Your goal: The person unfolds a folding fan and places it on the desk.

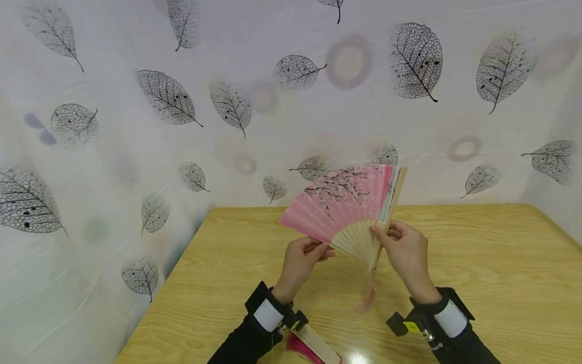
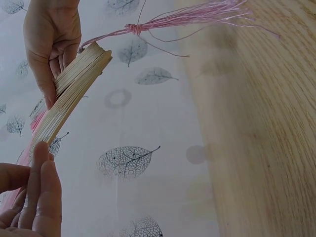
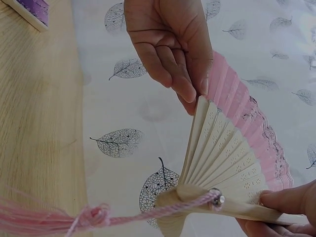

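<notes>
Both hands hold up a pink folding fan (image 1: 341,197) printed with dark blossom branches, partly spread above the table. My left hand (image 1: 302,260) pinches its left outer edge, where the pink leaf meets the pale wooden ribs (image 3: 232,163). On the right side, my right hand (image 1: 406,250) grips the thick guard stick, thumb in front, with several folds still bunched beside it. A pink tassel (image 3: 94,217) hangs from the pivot at the bottom. In the left wrist view the ribs (image 2: 74,94) show edge-on between the two hands.
A second fan, folded, with pale wooden sticks (image 1: 316,344) and a dark pink tassel (image 1: 302,349), lies at the table's near edge beside the left forearm. The wooden table (image 1: 491,263) meets a leaf-printed cloth (image 1: 291,116) behind and at the left.
</notes>
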Tool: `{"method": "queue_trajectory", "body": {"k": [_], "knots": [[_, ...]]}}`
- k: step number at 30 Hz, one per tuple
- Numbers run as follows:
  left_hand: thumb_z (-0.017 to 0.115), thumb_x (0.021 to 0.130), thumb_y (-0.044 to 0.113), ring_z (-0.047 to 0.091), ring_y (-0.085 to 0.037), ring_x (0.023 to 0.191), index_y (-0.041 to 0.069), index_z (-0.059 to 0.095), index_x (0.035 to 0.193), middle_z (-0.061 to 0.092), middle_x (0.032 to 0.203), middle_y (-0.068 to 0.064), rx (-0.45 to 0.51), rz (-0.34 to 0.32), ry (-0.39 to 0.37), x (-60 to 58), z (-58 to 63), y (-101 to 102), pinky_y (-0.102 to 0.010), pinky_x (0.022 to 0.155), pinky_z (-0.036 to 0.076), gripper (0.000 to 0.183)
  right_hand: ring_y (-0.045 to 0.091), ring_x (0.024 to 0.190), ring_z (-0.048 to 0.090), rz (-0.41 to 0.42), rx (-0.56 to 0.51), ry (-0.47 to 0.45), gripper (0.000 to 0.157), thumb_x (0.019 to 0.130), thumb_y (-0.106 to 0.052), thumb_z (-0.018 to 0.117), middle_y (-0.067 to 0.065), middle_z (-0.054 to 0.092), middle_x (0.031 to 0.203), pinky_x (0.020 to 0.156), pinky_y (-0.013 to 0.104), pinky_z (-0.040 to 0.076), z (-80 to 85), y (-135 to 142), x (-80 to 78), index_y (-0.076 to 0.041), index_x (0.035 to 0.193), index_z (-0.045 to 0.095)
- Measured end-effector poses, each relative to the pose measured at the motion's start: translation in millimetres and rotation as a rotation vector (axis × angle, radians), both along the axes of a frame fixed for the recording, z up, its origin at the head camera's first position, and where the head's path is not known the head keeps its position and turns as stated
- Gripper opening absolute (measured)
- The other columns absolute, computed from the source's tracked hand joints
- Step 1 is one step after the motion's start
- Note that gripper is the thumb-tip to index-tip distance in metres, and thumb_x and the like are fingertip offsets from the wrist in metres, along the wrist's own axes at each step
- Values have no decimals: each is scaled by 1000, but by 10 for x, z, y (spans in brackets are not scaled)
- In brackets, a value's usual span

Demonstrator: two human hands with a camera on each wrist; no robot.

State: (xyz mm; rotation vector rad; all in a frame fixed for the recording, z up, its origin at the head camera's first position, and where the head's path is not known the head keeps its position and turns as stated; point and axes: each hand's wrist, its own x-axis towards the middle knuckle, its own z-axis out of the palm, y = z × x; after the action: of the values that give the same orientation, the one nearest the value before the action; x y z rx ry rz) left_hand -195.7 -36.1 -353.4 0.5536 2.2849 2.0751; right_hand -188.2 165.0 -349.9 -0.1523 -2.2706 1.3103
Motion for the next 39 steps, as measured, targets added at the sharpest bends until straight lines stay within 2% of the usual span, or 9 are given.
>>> {"method": "queue_trajectory", "body": {"k": [15, 23, 35, 39], "knots": [[54, 86, 9, 64, -25, 80, -9, 62, 94, 65, 91, -27, 12, 10, -10, 2, -2, -5, -29, 72, 54, 22, -1, 62, 56, -3, -38, -4, 43, 76, -38, 66, 18, 69, 82, 45, 15, 40, -10, -2, -7, 1, 93, 67], [54, 86, 10, 64, -25, 80, -8, 62, 96, 64, 93, -29, 17, 13, -21, 12, 2, 6, -29, 73, 54, 22, 1, 57, 54, -18, -27, 19, 40, 77, -36, 66, 18, 68, 77, 38, 18, 34, -29, 1, -25, 2, 90, 67], [53, 86, 9, 64, -25, 80, -8, 62, 96, 65, 91, -28, 11, 21, -13, 24, 10, 8, -30, 73, 54, 21, 2, 58, 57, -24, -48, 10, 38, 78, -37, 64, 17, 69, 78, 39, 17, 36, -44, 45, -52, 0, 88, 67], [53, 86, 9, 64, -26, 81, -8, 62, 96, 65, 90, -27, 18, 23, -15, 25, 13, 10, -31, 73, 54, 21, 2, 57, 56, -29, -49, 21, 37, 78, -36, 64, 17, 68, 76, 36, 18, 33, -50, 48, -57, 1, 87, 67]]}}
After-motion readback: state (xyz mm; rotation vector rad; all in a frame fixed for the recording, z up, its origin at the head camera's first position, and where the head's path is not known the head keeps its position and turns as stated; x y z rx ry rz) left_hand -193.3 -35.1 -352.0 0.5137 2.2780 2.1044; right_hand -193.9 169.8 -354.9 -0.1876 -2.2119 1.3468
